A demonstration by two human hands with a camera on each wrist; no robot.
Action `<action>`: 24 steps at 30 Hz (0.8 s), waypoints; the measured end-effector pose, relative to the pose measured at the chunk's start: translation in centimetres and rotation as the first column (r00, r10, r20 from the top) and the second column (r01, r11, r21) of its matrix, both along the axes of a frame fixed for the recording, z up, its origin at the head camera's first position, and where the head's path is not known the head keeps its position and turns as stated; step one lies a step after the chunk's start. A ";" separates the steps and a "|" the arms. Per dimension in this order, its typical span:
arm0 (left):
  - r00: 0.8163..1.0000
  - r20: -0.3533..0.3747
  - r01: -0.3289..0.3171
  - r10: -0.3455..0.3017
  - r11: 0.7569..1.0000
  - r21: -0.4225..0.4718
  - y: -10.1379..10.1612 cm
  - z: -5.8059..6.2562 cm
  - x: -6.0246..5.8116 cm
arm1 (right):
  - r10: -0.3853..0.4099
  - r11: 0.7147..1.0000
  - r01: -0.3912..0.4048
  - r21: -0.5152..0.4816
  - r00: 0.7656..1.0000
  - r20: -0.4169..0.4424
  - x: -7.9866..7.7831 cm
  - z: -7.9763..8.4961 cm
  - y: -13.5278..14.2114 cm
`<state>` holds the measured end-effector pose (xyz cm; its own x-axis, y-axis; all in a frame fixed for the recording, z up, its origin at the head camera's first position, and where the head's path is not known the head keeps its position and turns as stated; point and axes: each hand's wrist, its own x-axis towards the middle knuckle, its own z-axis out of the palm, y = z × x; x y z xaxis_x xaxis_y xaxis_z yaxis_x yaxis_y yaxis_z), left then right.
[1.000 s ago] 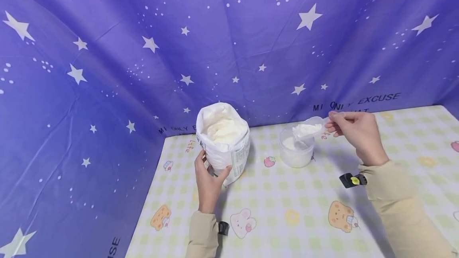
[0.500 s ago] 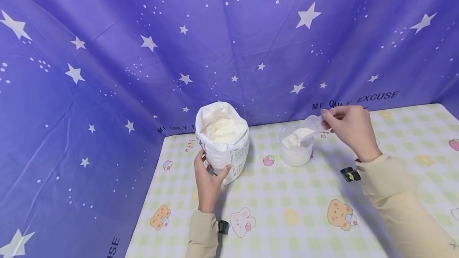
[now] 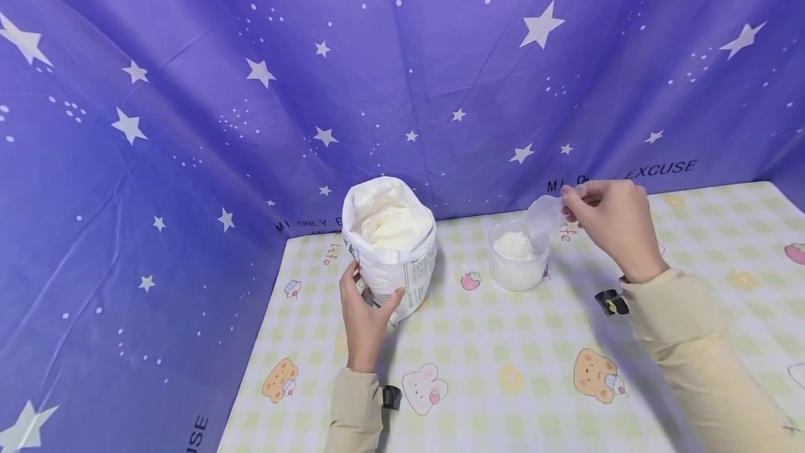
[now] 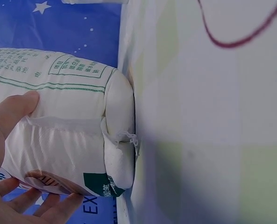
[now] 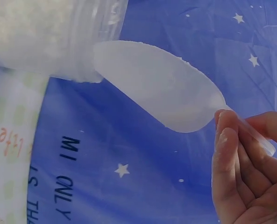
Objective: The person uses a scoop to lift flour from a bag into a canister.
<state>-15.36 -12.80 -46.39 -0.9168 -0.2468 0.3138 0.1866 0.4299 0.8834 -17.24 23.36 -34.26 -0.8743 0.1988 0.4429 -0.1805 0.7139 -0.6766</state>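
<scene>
An opened white flour bag [image 3: 411, 271] stands upright on the table, full of pale powder. My left hand [image 3: 367, 320] holds its lower side, with the thumb [image 4: 21, 105] on one face and the fingers [image 4: 59, 205] round another. To the right is a clear plastic tub [image 3: 518, 278] with white powder inside. Above its right rim, my right hand [image 3: 613, 222] pinches the handle of a translucent scoop [image 3: 544, 215]. The scoop [image 5: 157, 88] is tilted, its tip at the tub's mouth, and no heap of powder shows on it.
A checked cloth with cartoon prints [image 3: 484, 404] covers the table. Behind it and at the left hangs a blue star-patterned curtain [image 3: 377, 75], close to the bag and tub. Between bag and tub a strip of cloth shows.
The scoop, heaped with powder earlier, has tipped over the tub and its powder has dropped in. My right hand has shifted slightly left and turned. The left hand stays on the bag.
</scene>
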 end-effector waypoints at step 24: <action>0.999 -0.032 -0.001 0.001 1.000 0.010 0.2 0.1 0.2 | 0.189 0.842 -0.219 -0.493 0.976 -0.112 -2.1 2.5 -6.6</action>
